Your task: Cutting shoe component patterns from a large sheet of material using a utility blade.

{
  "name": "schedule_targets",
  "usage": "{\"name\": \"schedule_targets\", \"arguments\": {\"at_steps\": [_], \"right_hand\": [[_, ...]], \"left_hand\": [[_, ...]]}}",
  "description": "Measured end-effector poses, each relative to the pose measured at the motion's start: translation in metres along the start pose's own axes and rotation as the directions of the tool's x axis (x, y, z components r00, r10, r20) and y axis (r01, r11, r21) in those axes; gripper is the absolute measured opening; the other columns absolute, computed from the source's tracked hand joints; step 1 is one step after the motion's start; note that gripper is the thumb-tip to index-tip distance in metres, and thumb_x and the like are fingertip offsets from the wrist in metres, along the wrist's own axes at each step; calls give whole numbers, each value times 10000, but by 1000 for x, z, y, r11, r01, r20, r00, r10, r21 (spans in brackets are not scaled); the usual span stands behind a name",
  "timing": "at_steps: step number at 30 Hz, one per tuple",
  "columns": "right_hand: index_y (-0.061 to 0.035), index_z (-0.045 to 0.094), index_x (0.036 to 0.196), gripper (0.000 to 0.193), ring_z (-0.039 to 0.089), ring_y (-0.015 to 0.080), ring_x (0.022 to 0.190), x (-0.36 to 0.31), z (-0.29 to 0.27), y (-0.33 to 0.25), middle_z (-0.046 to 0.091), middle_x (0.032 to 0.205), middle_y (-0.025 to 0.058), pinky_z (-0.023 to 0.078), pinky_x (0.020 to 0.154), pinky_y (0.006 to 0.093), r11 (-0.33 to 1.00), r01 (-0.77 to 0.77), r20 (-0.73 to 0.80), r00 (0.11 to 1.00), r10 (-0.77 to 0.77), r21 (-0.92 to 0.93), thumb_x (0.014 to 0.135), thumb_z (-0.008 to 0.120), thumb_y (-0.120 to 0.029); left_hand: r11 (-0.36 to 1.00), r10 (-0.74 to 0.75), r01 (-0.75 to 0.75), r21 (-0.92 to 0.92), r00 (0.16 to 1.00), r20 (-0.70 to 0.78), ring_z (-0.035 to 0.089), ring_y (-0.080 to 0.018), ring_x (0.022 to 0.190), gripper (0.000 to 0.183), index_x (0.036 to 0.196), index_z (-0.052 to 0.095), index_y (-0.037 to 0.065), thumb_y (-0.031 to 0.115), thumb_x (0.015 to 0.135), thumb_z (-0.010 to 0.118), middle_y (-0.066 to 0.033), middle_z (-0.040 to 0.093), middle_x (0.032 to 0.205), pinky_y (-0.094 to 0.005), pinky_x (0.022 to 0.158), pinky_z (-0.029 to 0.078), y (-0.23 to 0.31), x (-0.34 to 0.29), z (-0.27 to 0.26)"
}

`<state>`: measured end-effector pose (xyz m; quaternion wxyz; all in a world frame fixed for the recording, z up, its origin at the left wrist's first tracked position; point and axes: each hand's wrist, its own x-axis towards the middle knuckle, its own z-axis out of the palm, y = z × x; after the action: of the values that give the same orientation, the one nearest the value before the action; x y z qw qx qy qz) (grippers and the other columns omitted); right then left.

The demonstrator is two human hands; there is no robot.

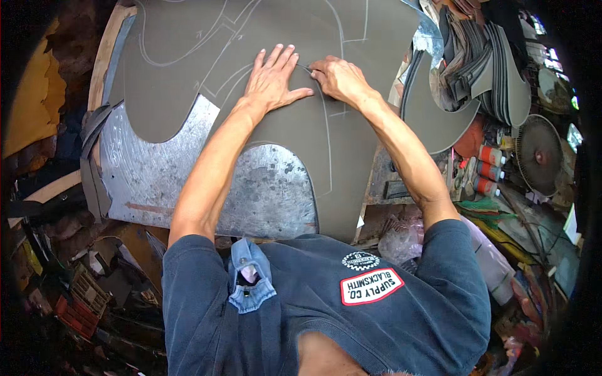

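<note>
A large dark grey-brown sheet (276, 135), marked with pale curved outlines, lies over a scuffed metal-topped table (263, 182). My left hand (273, 81) presses flat on it, fingers stretched forward and thumb out to the right. Just to the right, my right hand (338, 78) is closed, with its fingertips low on the sheet beside a drawn curve. A thin dark tip pokes out from those fingers toward my left hand; the rest is covered, so I cannot tell its kind. Rounded cutouts open the sheet's near edge, baring the metal.
Stacks of curved cut pieces (495, 78) stand at the far right, beside another curved piece (433, 119) on the table. Bottles with red and clear parts (489, 170) and a round fan (539, 155) are farther right. Dark strips (94, 163) hang over the left edge.
</note>
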<state>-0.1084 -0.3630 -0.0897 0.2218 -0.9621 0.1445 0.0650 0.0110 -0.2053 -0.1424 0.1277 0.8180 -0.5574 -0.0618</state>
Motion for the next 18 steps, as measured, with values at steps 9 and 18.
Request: {"name": "schedule_targets", "arguments": {"at_steps": [9,18], "right_hand": [[-52,690,1053,251,646,417,974,-41,11,3,670,1036,226,510,858,501,982,-143,-33,988,148,120,904,562,-209],[10,651,1011,250,630,478,943,-114,34,-43,653,989,290,504,836,540,881,-372,-80,909,410,292,904,568,-200]], "left_hand": [[999,20,-19,28,999,-35,213,-258,1479,980,1457,424,72,763,776,568,-78,312,1574,-506,1205,141,-1,1,12],[994,30,-25,103,998,-50,206,-267,1482,1068,1473,408,73,842,738,508,-78,305,1580,-499,1205,129,-5,4,17]]}}
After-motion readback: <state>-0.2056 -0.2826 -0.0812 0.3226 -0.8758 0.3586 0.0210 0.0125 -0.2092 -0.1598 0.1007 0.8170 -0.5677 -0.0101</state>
